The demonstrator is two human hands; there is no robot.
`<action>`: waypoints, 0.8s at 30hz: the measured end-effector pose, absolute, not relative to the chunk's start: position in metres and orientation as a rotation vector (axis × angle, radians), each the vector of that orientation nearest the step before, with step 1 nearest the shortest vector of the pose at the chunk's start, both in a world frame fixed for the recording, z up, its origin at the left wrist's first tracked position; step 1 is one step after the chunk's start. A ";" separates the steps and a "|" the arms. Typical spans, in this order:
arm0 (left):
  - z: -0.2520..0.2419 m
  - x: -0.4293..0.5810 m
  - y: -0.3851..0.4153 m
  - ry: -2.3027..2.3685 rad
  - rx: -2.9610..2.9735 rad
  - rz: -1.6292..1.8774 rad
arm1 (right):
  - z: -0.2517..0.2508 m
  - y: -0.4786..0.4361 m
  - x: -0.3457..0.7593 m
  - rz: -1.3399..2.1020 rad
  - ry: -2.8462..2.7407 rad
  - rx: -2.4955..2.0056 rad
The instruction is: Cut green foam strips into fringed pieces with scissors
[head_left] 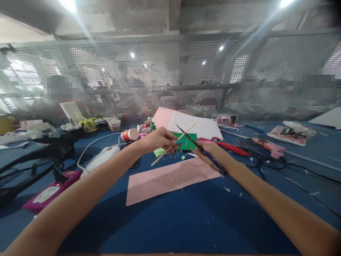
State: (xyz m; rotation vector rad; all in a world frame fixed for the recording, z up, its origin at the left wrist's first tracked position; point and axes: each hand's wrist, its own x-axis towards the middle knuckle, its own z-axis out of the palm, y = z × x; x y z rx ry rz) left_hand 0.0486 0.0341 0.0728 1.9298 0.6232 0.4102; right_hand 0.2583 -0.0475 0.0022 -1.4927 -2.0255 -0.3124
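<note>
My left hand [162, 138] is closed, pinching a thin wooden stick [160, 158] that slants up to the right. A small teal piece [181, 141] shows at its fingertips, by the stick. In my closed right hand [209, 151] is a slim dark blue tool with a fine point that looks like tweezers [213, 160]. Its point crosses in front of the stick's upper part. Behind the hands lies a green sheet [190, 137]. Below them, a long pink paper strip [160, 183] lies flat on the blue table [160, 227].
White and pink sheets [197, 124] lie at the back before a perforated metal screen [165, 71]. To the left are a purple power strip [50, 192], a white device [101, 158] and a red-and-white tub [129, 134]. Red-handled tool [234, 148] and black cables [269, 160] lie right.
</note>
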 end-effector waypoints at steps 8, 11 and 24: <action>0.072 0.056 0.026 0.858 2.375 0.711 | 0.006 -0.050 0.254 -0.205 -1.954 -1.566; 0.071 0.058 0.017 0.928 2.714 0.907 | 0.010 -0.053 0.250 -0.127 -1.964 -1.614; 0.071 0.057 0.016 0.886 2.621 0.854 | 0.010 -0.059 0.245 0.074 -1.954 -1.622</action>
